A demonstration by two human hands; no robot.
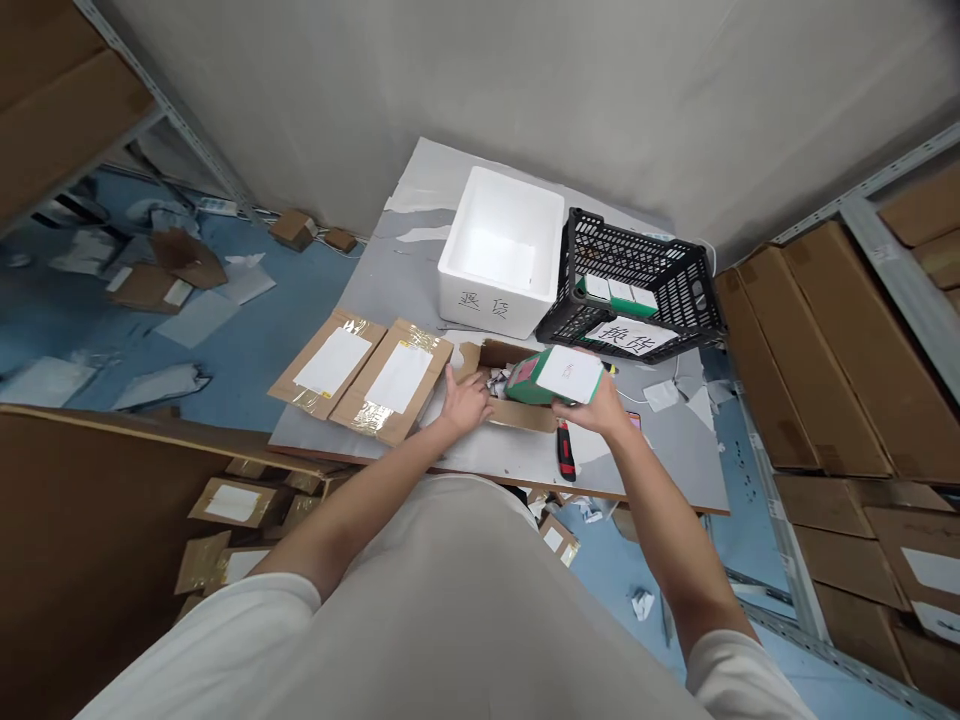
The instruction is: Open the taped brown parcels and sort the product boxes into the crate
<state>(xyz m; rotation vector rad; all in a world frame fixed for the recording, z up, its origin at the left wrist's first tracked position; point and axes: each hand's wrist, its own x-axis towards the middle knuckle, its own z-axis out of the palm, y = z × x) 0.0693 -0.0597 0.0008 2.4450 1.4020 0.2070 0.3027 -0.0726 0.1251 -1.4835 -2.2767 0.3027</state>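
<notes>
A green-and-white box (571, 374) is tilted over an open cardboard box (525, 415), with my right hand (600, 408) wrapped round its near right side. Crumpled paper (498, 381) shows inside the cardboard box, left of the green-and-white one. My left hand (466, 402) rests at the left end of the cardboard box, thumb and fingers spread apart. On the near side, a red-and-black utility knife (565, 452) lies on the table. Two taped cardboard parcels with white labels, the nearer parcel (394, 380) and the farther parcel (330, 365), lie left of my left hand.
Behind the cardboard box stand a white foam box (480, 303) and a black plastic crate (646, 255) holding several green-and-white boxes. The grey table's front edge (652, 502) is close to my body. Shelves with cartons (832, 330) flank the right side. Paper scraps litter the blue floor.
</notes>
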